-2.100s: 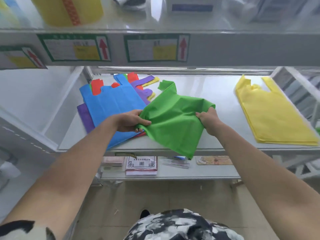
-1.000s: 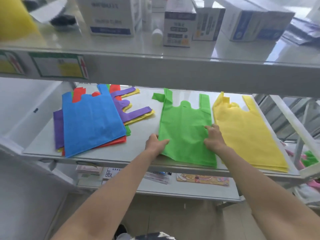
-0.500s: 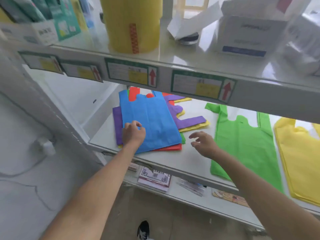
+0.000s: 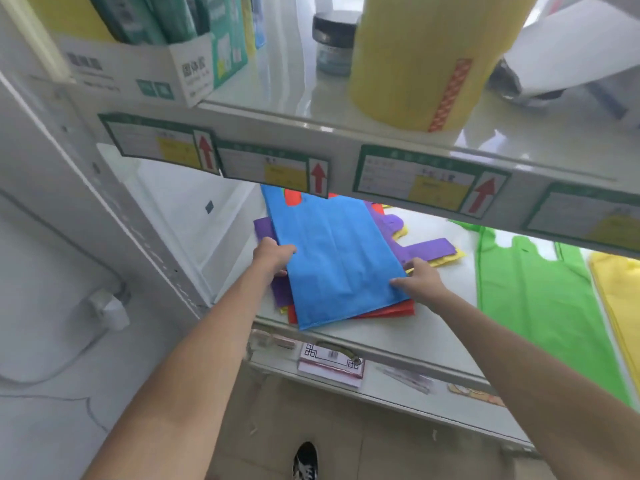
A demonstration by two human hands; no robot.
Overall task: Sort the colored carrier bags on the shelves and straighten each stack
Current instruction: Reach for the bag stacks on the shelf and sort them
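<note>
- our left hand (image 4: 273, 256) grips the left edge of the blue bag (image 4: 332, 258), which tops the mixed stack on the shelf (image 4: 398, 327).
- our right hand (image 4: 420, 280) pinches its right edge.
- green bag (image 4: 533, 296) lies flat to the right, apart from the stack.

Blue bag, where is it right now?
In the head view the blue bag lies on top of the mixed pile at the left of the middle shelf, between the left hand and right hand, left of the green bag.
</note>
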